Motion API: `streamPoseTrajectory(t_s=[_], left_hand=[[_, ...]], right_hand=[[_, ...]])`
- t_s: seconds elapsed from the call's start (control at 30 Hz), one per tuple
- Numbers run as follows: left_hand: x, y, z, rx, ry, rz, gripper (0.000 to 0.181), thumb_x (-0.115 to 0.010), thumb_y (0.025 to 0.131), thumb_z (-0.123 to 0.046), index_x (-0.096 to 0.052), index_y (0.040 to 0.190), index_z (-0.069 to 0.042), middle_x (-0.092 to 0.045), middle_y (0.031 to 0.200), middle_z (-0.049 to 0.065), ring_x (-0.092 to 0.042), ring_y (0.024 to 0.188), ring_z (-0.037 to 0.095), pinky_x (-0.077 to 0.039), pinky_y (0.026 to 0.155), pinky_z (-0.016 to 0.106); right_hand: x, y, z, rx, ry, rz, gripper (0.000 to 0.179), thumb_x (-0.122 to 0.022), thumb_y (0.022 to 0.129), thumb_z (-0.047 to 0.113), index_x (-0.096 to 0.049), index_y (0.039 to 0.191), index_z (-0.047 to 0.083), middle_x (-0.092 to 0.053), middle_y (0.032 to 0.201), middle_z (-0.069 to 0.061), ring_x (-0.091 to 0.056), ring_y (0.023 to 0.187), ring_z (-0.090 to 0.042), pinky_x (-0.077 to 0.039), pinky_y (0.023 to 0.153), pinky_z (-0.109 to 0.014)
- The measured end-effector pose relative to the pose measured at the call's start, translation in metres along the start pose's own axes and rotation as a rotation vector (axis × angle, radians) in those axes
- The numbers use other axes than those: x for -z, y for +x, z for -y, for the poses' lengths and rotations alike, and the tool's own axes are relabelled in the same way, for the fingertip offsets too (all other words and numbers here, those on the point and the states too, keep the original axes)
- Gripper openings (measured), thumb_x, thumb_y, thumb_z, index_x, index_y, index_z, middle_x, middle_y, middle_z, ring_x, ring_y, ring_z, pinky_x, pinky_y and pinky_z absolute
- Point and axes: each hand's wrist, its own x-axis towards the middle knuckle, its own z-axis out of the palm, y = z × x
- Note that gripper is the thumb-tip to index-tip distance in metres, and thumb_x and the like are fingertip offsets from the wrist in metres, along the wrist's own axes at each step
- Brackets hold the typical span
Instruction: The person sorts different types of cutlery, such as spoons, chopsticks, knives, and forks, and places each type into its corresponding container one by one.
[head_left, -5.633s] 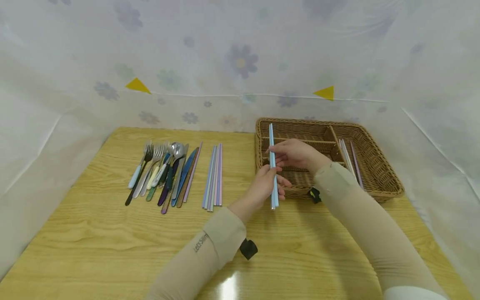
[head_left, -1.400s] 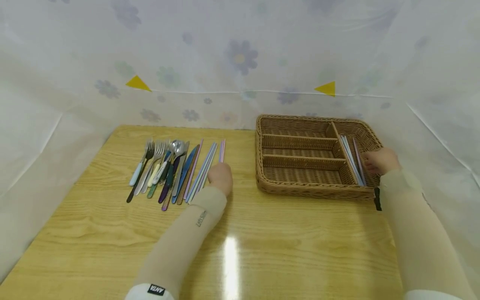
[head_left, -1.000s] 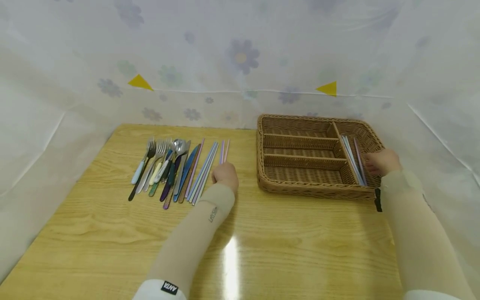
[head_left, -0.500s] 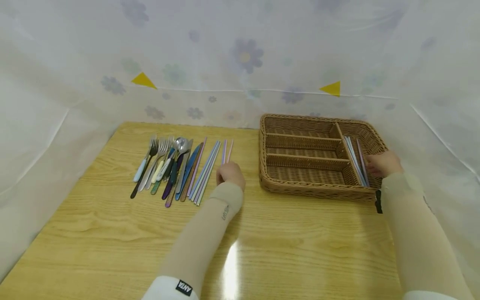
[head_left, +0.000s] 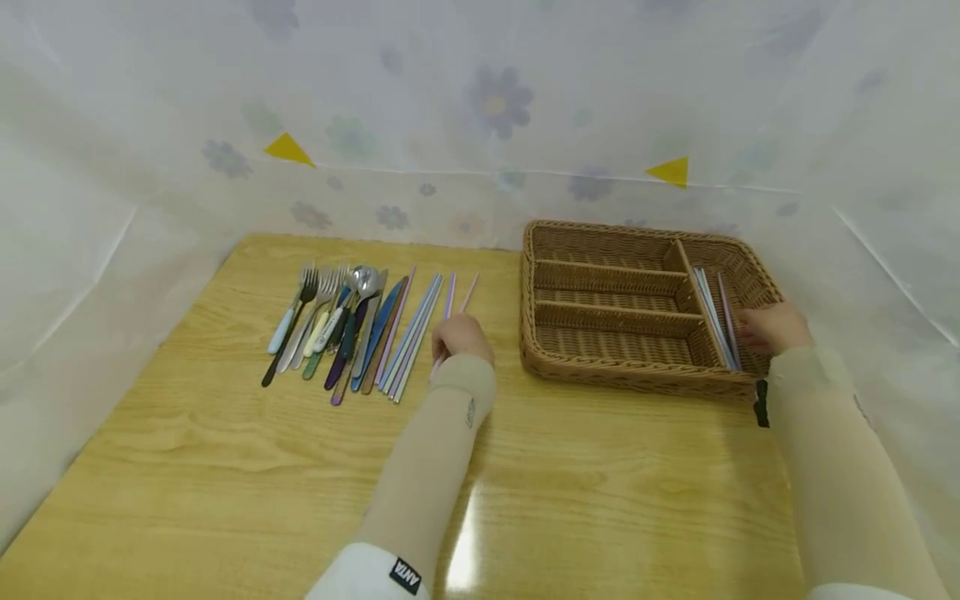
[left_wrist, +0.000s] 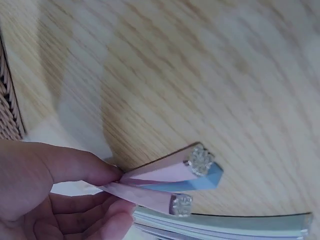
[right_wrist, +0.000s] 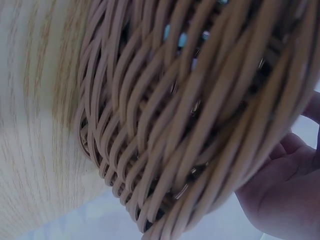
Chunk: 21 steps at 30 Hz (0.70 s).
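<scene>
My left hand (head_left: pixel 463 340) is at the right end of the loose chopsticks (head_left: pixel 411 337). Between thumb and finger it pinches a pink chopstick (left_wrist: pixel 145 196), whose tip fans away from a purple chopstick (head_left: pixel 450 294) beside it. In the left wrist view another pink end (left_wrist: pixel 167 171) and a blue end (left_wrist: pixel 205 180) lie against the pinched one. My right hand (head_left: pixel 777 327) reaches over the basket's right wall, fingers loosely bent near a purple chopstick (head_left: pixel 727 312) and several pale blue chopsticks (head_left: pixel 715 317). Nothing shows in it; its fingertips are partly hidden.
The wicker basket (head_left: pixel 637 379) has three stacked compartments on its left and a long one on its right. Left of the loose chopsticks lie several forks (head_left: pixel 309 287), spoons (head_left: pixel 366 282) and table knives (head_left: pixel 386 325). A patterned curtain (head_left: pixel 420 100) hangs behind the wooden table (head_left: pixel 570 483).
Earlier both hands held pale blue chopsticks over the basket; now they are apart. The left hand has slid slightly right, fanning the pink chopstick from the purple one. The right hand has stayed nearly still.
</scene>
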Motion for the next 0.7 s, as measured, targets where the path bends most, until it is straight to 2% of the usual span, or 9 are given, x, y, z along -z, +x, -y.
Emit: streamPoseTrajectory(t_s=[0.07, 0.13, 0.23, 0.33, 0.5, 0.7], left_hand=[[0.002, 0.001, 0.003, 0.016, -0.011, 0.0, 0.03, -0.049, 0.097, -0.027, -0.066, 0.108, -0.004, -0.067, 0.078, 0.009, -0.062, 0.062, 0.018, -0.052, 0.056, 0.029], [0.003, 0.002, 0.006, 0.017, -0.011, 0.008, 0.03, -0.05, 0.097, -0.026, -0.066, 0.108, -0.004, -0.067, 0.078, 0.009, -0.063, 0.062, 0.018, -0.052, 0.056, 0.028], [-0.001, 0.006, 0.009, 0.007, 0.022, 0.007, 0.029, -0.051, 0.096, -0.025, -0.065, 0.106, -0.001, -0.066, 0.076, 0.01, -0.063, 0.061, 0.018, -0.053, 0.058, 0.028], [-0.005, 0.01, 0.012, 0.005, 0.035, 0.003, 0.029, -0.051, 0.096, -0.023, -0.066, 0.103, 0.0, -0.067, 0.076, 0.011, -0.064, 0.062, 0.019, -0.054, 0.06, 0.03], [-0.005, 0.017, 0.023, 0.055, -0.064, 0.003, 0.026, -0.056, 0.093, -0.019, -0.067, 0.106, 0.0, -0.069, 0.084, 0.012, -0.065, 0.068, 0.019, -0.054, 0.061, 0.03], [-0.006, 0.021, 0.031, 0.028, -0.183, 0.026, 0.029, -0.056, 0.093, -0.016, -0.062, 0.118, -0.001, -0.069, 0.091, 0.012, -0.063, 0.064, 0.019, -0.053, 0.054, 0.029]], right_hand=[[0.002, 0.001, -0.001, 0.004, 0.015, 0.007, 0.073, -0.042, 0.094, 0.038, -0.032, 0.131, -0.023, -0.065, 0.073, 0.004, -0.063, 0.065, -0.006, -0.056, 0.074, -0.039], [0.004, 0.002, -0.003, 0.01, 0.024, 0.012, 0.075, -0.043, 0.093, 0.039, -0.03, 0.132, -0.024, -0.067, 0.076, -0.001, -0.063, 0.066, -0.006, -0.056, 0.073, -0.038], [0.005, 0.002, -0.004, 0.011, 0.011, 0.01, 0.075, -0.041, 0.094, 0.038, -0.027, 0.132, -0.024, -0.07, 0.081, -0.007, -0.064, 0.067, -0.007, -0.056, 0.072, -0.038], [0.005, 0.002, -0.004, 0.004, 0.008, 0.004, 0.072, -0.041, 0.094, 0.036, -0.028, 0.132, -0.024, -0.069, 0.079, -0.006, -0.065, 0.067, -0.009, -0.056, 0.072, -0.039], [0.002, 0.004, -0.006, -0.008, 0.019, -0.011, 0.069, -0.043, 0.094, 0.034, -0.033, 0.129, -0.025, -0.068, 0.076, -0.001, -0.065, 0.067, -0.011, -0.056, 0.073, -0.039], [0.003, 0.004, -0.008, -0.019, 0.023, -0.016, 0.066, -0.042, 0.094, 0.031, -0.033, 0.129, -0.025, -0.07, 0.078, -0.007, -0.065, 0.066, -0.01, -0.056, 0.073, -0.04]])
